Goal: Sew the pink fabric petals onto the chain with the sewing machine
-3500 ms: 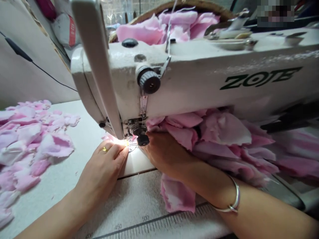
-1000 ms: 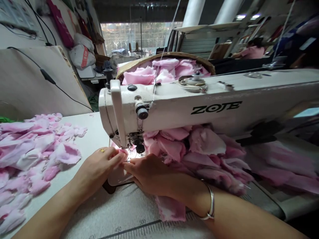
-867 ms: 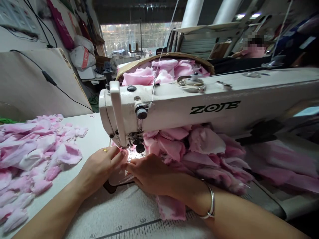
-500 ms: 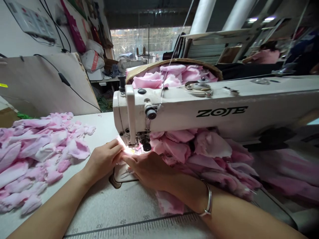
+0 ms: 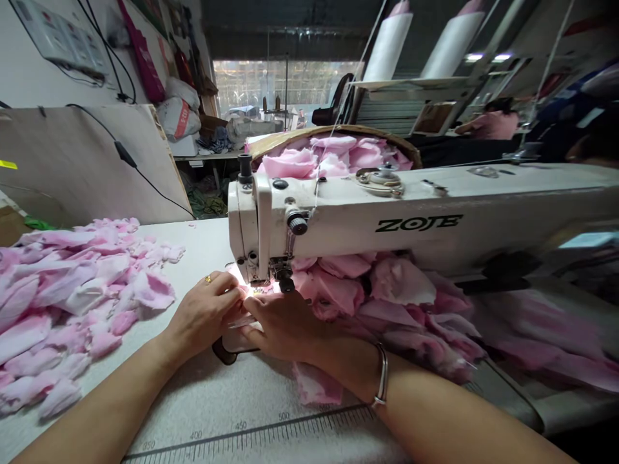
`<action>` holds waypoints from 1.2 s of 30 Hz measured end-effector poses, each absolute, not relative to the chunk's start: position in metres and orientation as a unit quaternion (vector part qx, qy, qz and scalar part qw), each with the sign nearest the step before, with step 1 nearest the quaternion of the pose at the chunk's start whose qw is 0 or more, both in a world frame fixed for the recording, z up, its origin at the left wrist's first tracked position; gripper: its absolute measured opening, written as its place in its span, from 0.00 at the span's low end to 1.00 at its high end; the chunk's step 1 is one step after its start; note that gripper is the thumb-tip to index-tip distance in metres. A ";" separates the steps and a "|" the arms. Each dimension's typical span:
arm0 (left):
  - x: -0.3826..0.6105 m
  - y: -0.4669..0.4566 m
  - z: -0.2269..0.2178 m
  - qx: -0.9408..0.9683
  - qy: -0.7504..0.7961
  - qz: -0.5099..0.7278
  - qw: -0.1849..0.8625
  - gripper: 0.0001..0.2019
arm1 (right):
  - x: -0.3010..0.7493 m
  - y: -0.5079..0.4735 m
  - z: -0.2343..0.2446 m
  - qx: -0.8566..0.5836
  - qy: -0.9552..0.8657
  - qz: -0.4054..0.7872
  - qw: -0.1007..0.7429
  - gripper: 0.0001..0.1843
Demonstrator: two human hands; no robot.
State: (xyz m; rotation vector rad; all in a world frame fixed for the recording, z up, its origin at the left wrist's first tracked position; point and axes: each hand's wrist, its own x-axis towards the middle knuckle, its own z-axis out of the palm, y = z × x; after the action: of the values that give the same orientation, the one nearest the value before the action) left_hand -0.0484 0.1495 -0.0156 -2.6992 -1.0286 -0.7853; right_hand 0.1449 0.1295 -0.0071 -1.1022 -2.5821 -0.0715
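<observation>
Both hands are at the lit needle area of a white sewing machine point(image 5: 338, 219). My left hand point(image 5: 207, 312), with a ring on one finger, pinches the edge of a small piece of pale pink fabric point(image 5: 242, 312) left of the presser foot. Close beside it, my right hand point(image 5: 290, 325) is closed at the same fabric, its fingertips partly hidden under the machine head. Gathered pink fabric point(image 5: 333, 290) is bunched to the right of the needle, under the machine arm. The needle and the stitched spot are hard to make out in the glare.
Loose pink fabric pieces point(image 5: 87, 303) are heaped on the table at left. Behind the machine stands a basket point(image 5: 411, 148) of more pink pieces. Thread cones point(image 5: 389, 48) stand on a rack above. A printed ruler point(image 5: 242, 438) runs along the table's front edge. A person point(image 5: 493, 119) sits far right.
My view has shifted slightly, so the machine and cones appear lower. My right thumb has dropped away from the left fingertips; both hands stay by the needle.
</observation>
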 end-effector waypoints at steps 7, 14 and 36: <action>-0.049 0.151 -0.010 -0.919 -0.291 -0.232 0.131 0.07 | 0.143 0.131 -0.011 -0.385 -0.910 -0.027 0.152 0.11; -0.055 0.159 -0.020 -0.896 -0.377 -0.234 -0.002 0.05 | 0.138 0.129 -0.009 -0.411 -0.903 -0.012 0.121 0.09; -0.047 0.145 -0.015 -0.903 -0.370 -0.205 0.070 0.12 | 0.143 0.127 -0.012 -0.455 -0.881 -0.001 0.132 0.12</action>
State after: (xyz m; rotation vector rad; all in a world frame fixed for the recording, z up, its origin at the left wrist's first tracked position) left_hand -0.0465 0.1447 -0.0149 -2.7169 -1.1143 -0.6179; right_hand 0.1425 0.1273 -0.0122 -1.3199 -2.5553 -0.0039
